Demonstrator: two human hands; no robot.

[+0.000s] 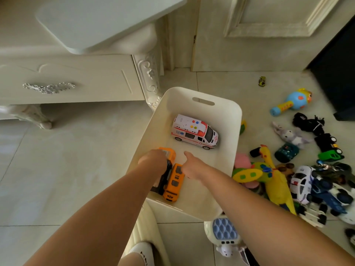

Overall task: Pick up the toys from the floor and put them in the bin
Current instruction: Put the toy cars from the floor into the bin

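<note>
A white plastic bin (pixel 227 120) stands on the tiled floor with a white toy ambulance (pixel 194 132) inside at its far end. My left hand (pixel 153 160) is over the bin's near left corner, closed on an orange and black toy truck (pixel 169 152). Beside it, my right hand (pixel 192 167) has its fingers curled on the far end of an orange toy bus (pixel 172 186), thumb sticking up. The bus lies inside the bin against the truck. A heap of toys lies on the floor to the bin's right, among them a yellow rubber chicken (pixel 276 183) and a white police car (pixel 300 181).
A cream cabinet (pixel 76 81) with carved legs stands to the bin's left, a door (pixel 249 45) behind. More toys are scattered right: a blue fish toy (pixel 294 101), a grey plush (pixel 290 134), a green tractor (pixel 330 155), a small yellow car (pixel 262 81). A blue bubble game (pixel 223 229) lies near my foot.
</note>
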